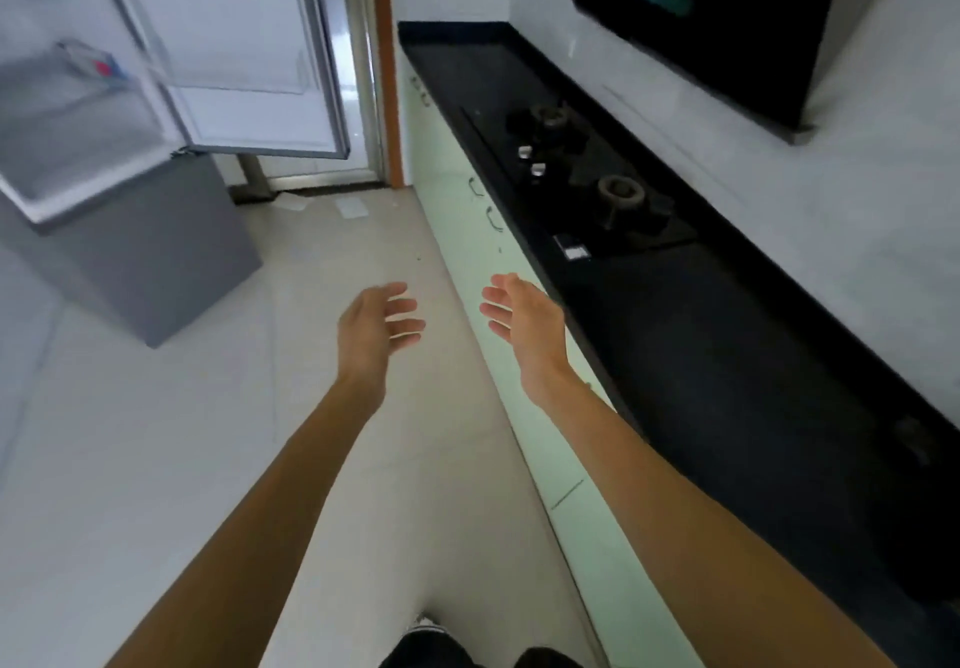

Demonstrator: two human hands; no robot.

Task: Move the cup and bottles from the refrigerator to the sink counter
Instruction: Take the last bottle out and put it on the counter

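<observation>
Left hand [371, 327], right hand [524, 321]: fingers [402, 306] spread, pointing forward; refrigerator [156, 262] door open.

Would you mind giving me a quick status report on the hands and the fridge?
Left hand and right hand open, holding nothing. Refrigerator door open, contents blurred, cup and bottles not made out. Sink not in view.

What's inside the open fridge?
Inside the fridge I see pale shelves and one small red and blue thing on a shelf. It is too blurred to name. The fridge's left part is out of view.
</observation>
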